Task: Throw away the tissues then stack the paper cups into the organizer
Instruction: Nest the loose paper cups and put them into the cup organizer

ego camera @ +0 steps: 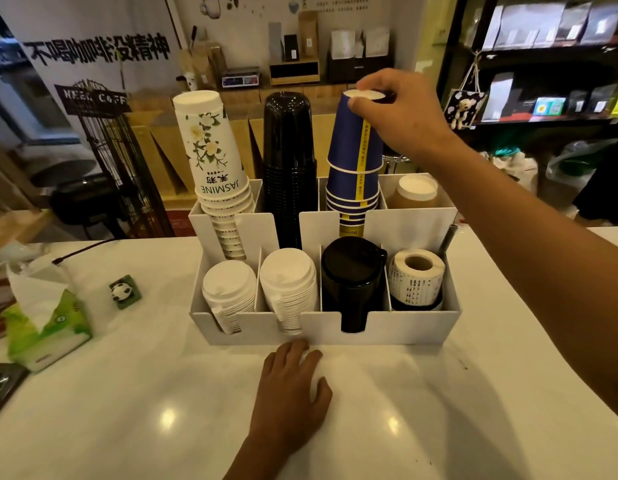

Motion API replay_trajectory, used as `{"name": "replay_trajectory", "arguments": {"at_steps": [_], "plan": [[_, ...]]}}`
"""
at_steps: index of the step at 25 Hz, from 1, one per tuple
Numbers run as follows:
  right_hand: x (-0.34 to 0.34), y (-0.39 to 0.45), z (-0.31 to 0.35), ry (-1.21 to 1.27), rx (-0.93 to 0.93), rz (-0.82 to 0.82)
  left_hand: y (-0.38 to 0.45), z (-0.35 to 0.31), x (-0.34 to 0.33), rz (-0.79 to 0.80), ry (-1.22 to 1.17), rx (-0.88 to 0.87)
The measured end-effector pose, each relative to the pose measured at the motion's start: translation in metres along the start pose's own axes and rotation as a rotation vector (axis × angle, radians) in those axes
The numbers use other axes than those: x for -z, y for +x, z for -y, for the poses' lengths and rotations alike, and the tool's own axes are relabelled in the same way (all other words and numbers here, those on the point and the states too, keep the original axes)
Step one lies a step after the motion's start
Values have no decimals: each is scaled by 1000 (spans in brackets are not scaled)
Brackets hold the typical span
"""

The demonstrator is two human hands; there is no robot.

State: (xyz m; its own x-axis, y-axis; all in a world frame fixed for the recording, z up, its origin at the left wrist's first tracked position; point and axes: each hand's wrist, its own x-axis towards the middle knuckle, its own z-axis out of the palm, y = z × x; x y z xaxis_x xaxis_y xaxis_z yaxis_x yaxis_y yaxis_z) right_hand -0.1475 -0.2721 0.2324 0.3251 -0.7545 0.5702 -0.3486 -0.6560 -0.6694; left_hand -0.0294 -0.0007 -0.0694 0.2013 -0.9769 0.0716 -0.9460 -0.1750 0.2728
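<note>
A white organizer point(387, 329) stands on the white counter. In its back row are a stack of white jasmine cups point(214, 161), a black cup stack point(289, 157) and a blue cup stack point(352, 174), all upside down. My right hand point(401, 112) grips the base of the top blue cup point(351, 133), which sits on the blue stack. My left hand point(293, 382) lies flat on the counter just in front of the organizer, fingers apart, holding nothing.
The front row holds white lids point(228, 289), more white lids point(288, 282), black lids point(352, 271) and a label roll point(416, 275). A green tissue box point(48, 327) and a small panda figure point(122, 292) sit at the left. Shelves stand behind.
</note>
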Motion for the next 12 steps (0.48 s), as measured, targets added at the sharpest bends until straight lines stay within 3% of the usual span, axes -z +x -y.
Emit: {"name": "replay_trajectory", "arguments": {"at_steps": [12], "plan": [[-14,-17,-22,36,-23,87,2,-1,2,-14,-9,10]]}}
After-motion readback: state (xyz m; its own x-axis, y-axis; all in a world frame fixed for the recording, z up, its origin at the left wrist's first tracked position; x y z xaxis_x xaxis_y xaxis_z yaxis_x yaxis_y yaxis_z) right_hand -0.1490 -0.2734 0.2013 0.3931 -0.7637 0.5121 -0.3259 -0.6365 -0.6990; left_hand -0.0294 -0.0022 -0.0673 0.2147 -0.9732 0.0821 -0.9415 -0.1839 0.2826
